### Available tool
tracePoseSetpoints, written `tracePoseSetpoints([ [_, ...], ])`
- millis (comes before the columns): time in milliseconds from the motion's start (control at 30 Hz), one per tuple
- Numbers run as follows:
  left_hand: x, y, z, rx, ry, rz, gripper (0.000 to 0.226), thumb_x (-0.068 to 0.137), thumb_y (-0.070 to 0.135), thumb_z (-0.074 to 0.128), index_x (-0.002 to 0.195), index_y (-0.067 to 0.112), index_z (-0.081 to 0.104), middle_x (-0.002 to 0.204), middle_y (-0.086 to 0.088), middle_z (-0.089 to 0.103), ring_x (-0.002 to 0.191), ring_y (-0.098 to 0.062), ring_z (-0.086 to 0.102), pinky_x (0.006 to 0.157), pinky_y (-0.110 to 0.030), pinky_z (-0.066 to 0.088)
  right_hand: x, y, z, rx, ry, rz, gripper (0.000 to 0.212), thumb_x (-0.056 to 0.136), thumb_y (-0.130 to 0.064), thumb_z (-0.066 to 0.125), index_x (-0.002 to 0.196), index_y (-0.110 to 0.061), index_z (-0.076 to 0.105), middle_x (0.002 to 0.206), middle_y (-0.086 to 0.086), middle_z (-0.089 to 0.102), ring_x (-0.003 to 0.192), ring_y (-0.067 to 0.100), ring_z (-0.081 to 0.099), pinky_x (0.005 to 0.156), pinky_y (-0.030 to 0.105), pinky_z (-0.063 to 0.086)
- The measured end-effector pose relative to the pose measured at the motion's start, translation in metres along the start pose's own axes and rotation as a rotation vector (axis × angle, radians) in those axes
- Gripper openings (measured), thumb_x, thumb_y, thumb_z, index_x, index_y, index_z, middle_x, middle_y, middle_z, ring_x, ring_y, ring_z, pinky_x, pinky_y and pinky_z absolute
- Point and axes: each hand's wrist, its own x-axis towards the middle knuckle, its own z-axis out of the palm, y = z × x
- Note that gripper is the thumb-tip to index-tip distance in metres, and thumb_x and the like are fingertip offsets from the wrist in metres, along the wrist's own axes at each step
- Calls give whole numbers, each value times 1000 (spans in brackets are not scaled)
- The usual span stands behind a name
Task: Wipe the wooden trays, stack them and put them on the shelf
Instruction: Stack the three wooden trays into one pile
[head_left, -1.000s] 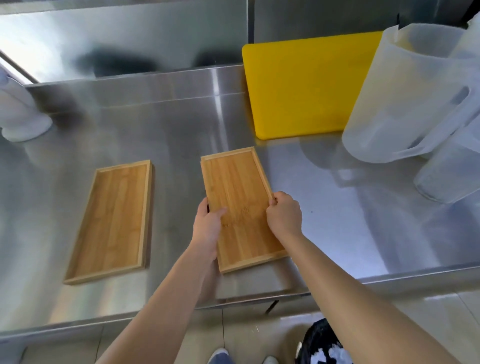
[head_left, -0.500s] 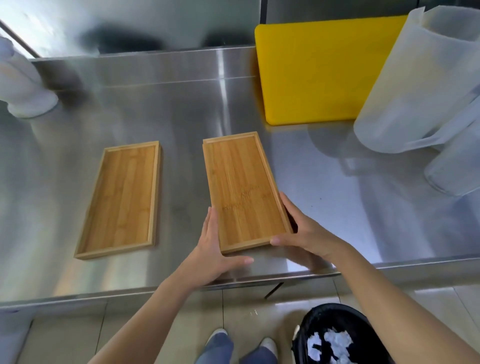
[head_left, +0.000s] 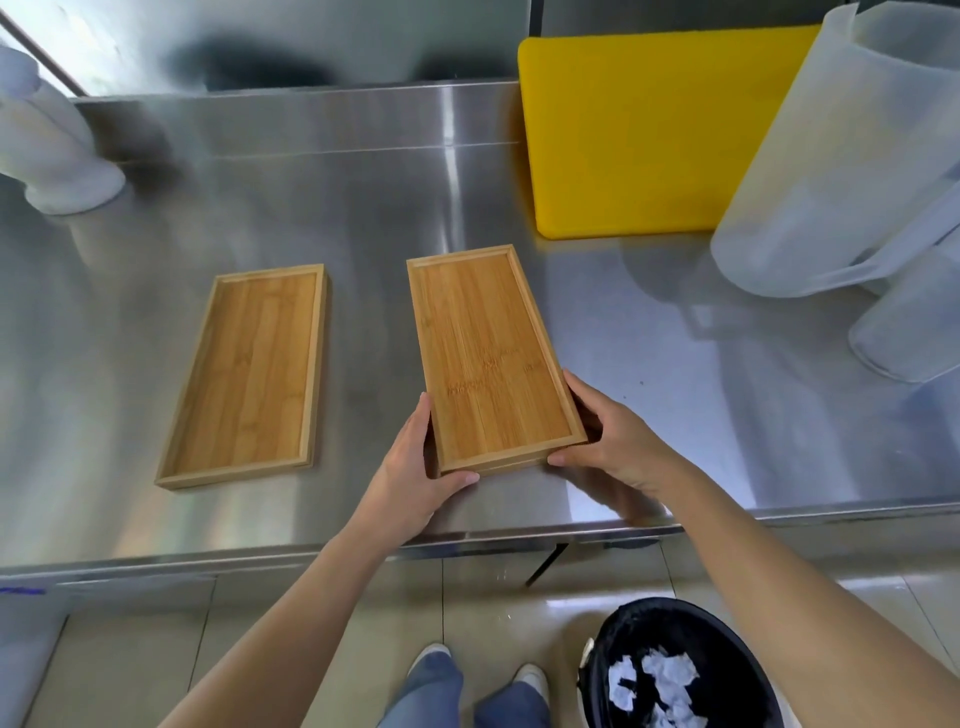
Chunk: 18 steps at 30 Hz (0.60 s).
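Note:
Two wooden trays lie on the steel counter (head_left: 363, 208). The left tray (head_left: 249, 374) rests flat, untouched. The right tray (head_left: 483, 353) shows faint engraved marks and its near end sits a little above the counter. My left hand (head_left: 415, 478) grips that tray's near left corner, thumb along the front edge. My right hand (head_left: 613, 441) grips the near right corner, fingers under the side. No cloth is in view.
A yellow cutting board (head_left: 639, 135) leans at the back right. Translucent plastic jugs (head_left: 841, 166) stand at the far right. A white object (head_left: 52, 150) sits at the far left. A black bin (head_left: 680, 670) with crumpled paper stands on the floor by my feet.
Both hands slid from the middle of the right tray's sides down to its near corners. The tray's near end has lifted slightly.

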Motion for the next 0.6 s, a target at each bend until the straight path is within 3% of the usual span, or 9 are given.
tracePoseSetpoints([
  [167, -1, 1, -2, 4, 4, 7, 95, 80, 22, 72, 149, 27, 7, 149, 5, 35, 135, -12, 34, 115, -43, 29, -1, 1, 4, -26, 34, -3, 97, 72, -19, 77, 146, -35, 17, 142, -5, 43, 129, 17, 40, 111, 43, 33],
  [333, -3, 4, 0, 26, 20, 25, 94, 82, 20, 70, 149, 27, 5, 147, 6, 36, 134, -12, 35, 115, -40, 29, -1, 3, 8, -84, 52, 17, 99, 72, -25, 77, 146, -35, 12, 145, -4, 41, 131, 19, 39, 112, 46, 32],
  [600, -4, 2, 2, 70, 27, 16, 94, 83, 21, 69, 150, 26, 2, 148, 5, 36, 135, -14, 35, 113, -37, 29, -3, 3, 12, -172, 75, 19, 95, 78, -26, 72, 147, -31, 7, 146, -2, 40, 132, 21, 39, 111, 40, 32],
])
